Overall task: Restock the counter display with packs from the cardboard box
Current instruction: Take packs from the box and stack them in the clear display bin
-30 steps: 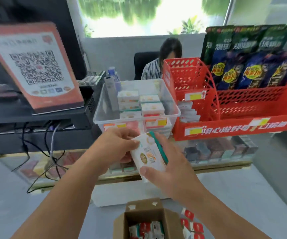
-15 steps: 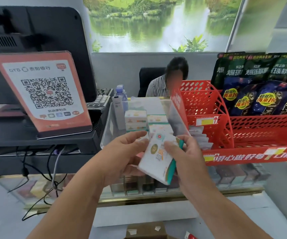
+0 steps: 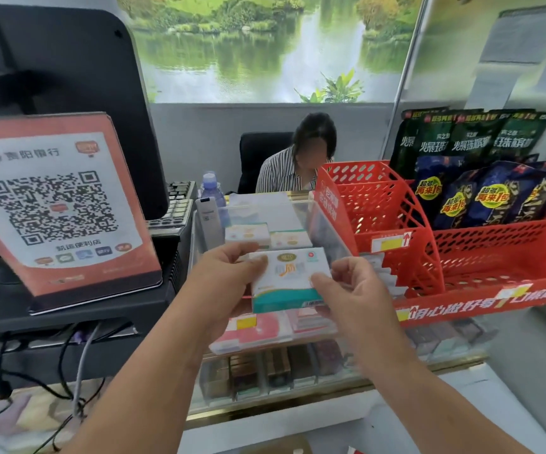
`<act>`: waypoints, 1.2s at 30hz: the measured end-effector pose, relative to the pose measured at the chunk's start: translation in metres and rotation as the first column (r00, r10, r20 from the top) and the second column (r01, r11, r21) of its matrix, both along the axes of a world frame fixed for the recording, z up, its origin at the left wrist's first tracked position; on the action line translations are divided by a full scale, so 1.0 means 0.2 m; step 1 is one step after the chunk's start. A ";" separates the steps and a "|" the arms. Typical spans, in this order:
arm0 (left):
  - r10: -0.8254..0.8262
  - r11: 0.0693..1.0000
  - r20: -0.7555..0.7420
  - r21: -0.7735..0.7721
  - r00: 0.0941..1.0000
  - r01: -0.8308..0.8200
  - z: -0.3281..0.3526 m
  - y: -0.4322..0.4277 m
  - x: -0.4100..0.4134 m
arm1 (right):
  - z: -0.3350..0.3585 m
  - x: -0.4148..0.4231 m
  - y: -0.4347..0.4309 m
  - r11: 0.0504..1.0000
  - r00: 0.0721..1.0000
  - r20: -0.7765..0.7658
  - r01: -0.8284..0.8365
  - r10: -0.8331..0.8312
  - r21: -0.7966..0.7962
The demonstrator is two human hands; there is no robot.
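A white pack with a teal edge is held level between both hands, just in front of the clear plastic display bin on the counter. My left hand pinches its left end and my right hand grips its right end. Similar white packs are stacked inside the bin behind it. Only the top edge of the cardboard box shows at the bottom of the view.
A red plastic rack with dark snack bags stands right of the bin. A QR-code sign and a black monitor stand on the left, cables hanging below. A person sits behind the counter.
Both hands have lifted the pack and turned it from upright and tilted to level, close to the bin. The view has risen, so the cardboard box has almost left the frame.
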State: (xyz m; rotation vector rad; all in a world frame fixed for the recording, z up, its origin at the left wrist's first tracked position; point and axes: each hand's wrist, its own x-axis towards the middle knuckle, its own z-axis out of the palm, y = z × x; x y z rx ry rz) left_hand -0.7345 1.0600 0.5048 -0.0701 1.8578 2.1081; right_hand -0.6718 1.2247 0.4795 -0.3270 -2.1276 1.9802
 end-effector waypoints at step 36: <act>-0.144 0.720 -0.272 -0.688 0.952 -0.087 -0.14 0.16 -0.39 | -0.30 -1.07 0.18 0.005 0.951 0.244 -0.250 0.192 0.968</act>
